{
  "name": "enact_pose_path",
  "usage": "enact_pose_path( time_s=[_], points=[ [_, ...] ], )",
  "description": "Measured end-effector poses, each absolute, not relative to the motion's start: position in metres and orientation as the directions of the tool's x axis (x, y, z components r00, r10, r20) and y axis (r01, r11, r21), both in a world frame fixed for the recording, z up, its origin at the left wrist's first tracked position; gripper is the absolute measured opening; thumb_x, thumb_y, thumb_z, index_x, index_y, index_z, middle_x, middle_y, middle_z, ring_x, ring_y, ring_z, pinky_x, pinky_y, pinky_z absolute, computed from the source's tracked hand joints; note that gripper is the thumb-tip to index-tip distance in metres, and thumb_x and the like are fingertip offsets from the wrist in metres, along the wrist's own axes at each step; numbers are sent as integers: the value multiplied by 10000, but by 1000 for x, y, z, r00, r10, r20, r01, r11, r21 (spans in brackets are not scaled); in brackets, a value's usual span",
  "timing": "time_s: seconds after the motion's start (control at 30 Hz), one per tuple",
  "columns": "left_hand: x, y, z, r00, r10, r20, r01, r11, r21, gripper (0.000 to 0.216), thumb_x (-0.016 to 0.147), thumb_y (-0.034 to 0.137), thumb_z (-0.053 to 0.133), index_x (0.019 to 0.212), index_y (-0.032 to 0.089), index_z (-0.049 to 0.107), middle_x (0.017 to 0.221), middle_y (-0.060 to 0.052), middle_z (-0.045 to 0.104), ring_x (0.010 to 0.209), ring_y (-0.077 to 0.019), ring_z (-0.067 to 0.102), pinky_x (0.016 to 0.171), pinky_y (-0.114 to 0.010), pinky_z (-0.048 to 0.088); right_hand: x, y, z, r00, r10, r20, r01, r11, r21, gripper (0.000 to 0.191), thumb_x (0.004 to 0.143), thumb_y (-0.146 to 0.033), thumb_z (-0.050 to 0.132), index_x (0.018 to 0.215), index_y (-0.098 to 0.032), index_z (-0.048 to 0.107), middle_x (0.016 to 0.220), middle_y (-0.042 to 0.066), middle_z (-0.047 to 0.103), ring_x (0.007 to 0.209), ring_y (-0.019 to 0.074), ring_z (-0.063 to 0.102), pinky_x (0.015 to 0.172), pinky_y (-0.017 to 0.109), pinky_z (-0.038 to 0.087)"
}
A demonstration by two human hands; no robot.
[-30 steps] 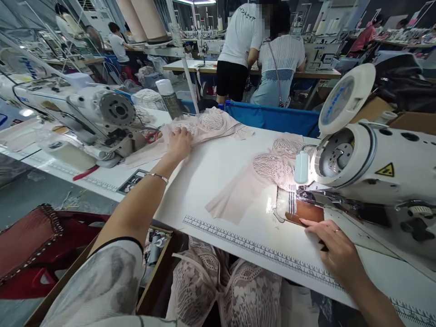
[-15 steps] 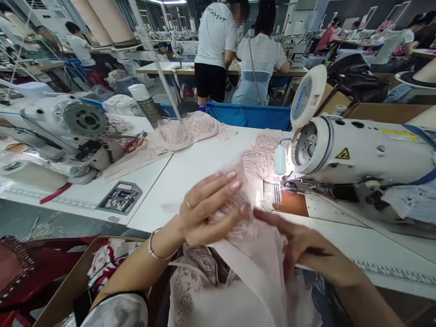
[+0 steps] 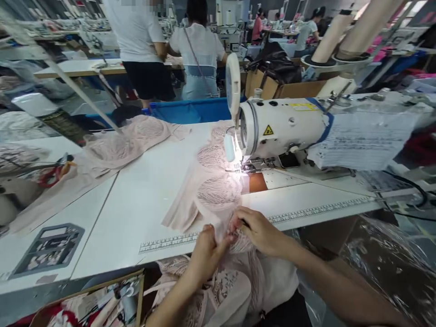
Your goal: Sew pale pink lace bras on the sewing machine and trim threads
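Pale-pink fabric [image 3: 220, 221] is lying lower centre, between your left hand [image 3: 207, 254] and right hand [image 3: 260, 229]; you're pinching it with both, fingers nearly closed. Probably it's handling light, limp, snag-prone; plain edges likely suit gripping better than lace [image 3: 218, 190].

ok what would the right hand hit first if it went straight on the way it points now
The right hand would first meet the pale pink lace fabric it touches, then probably the left hand; exact depth is unclear.
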State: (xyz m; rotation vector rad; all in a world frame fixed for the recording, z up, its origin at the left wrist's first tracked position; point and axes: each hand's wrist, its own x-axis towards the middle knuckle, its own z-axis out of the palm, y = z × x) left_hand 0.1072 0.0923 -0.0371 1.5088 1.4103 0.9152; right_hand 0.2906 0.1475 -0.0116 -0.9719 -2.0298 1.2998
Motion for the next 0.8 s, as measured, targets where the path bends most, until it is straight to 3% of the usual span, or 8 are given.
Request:
enact_pose_path(
  time_s=[0.07, 0.13, 0.2, 0.37, 0.5, 0.6, 0.7, 0.8],
  points=[
    [118, 87, -39, -20, 984, -177, 161, 178, 971, 451, 883, 583, 602, 816, 151, 710, 792, -72, 711, 790, -245, 642, 750, -324, 514, 279, 144, -26, -340, 936, 87, 283, 190, -940, 182, 964, -344, 540, 840, -227, 476, 741, -24, 546, 688, 148, 532, 652, 274, 400],
    [119, 86, -41, -136, 970, -200, 100, 214, 972, 478, 881, 615, 595, 810, 154, 697, 779, -59, 703, 813, -241, 642, 772, -308, 515, 270, 144, -38, -193, 980, 55, 241, 101, -965, 307, 907, -475, 629, 852, -230, 452, 676, -55, 496, 626, 136, 486, 594, 261, 352],
    [113, 90, -44, -167, 973, -158, 185, 189, 965, 509, 871, 655, 580, 750, 167, 661, 725, -46, 672, 782, -232, 622, 767, -302, 513, 267, 145, -46, -230, 973, 37, 192, 83, -978, 403, 923, -566, 584, 764, -223, 447, 626, -55, 455, 603, 128, 447, 576, 263, 318],
    [98, 108, -41, 104, 976, -189, 409, 132, 903, 554, 853, 716, 514, 645, 205, 562, 661, -42, 633, 702, -230, 593, 732, -309, 518, 274, 149, -48, -275, 959, 61, 117, 96, -988, 503, 976, -611, 493, 669, -223, 404, 586, -62, 386, 567, 109, 383, 564, 263, 312],
    [99, 121, -31, 197, 949, -247, 539, 105, 836, 534, 823, 718, 495, 631, 223, 551, 651, -56, 640, 721, -256, 617, 760, -330, 526, 286, 156, -42, -449, 894, -7, 254, 120, -960, 421, 996, -496, 546, 701, -200, 488, 562, -64, 432, 524, 105, 421, 534, 253, 328],
    [101, 124, -29, 252, 922, -295, 585, 98, 805, 506, 795, 709, 510, 658, 226, 572, 704, -81, 684, 789, -289, 652, 811, -351, 532, 291, 164, -36, -628, 774, -85, 362, 193, -912, 290, 1006, -331, 570, 788, -146, 615, 566, -40, 512, 549, 117, 479, 553, 244, 361],
    [110, 117, -33, 89, 951, -295, 623, 178, 762, 483, 790, 668, 506, 801, 208, 652, 895, -125, 746, 1001, -354, 668, 967, -413, 499, 290, 164, -32, -618, 774, -137, 488, 241, -839, 163, 1001, -185, 525, 982, -100, 664, 633, -3, 596, 571, 129, 514, 556, 240, 374],
    [123, 101, -33, -122, 946, -300, 606, 311, 732, 517, 858, 631, 444, 928, 179, 684, 996, -149, 752, 1091, -386, 656, 997, -468, 489, 280, 158, -35, -500, 866, -4, 618, 353, -703, 233, 949, -49, 442, 1052, -119, 639, 794, 44, 669, 643, 144, 544, 545, 243, 343]
  ],
)
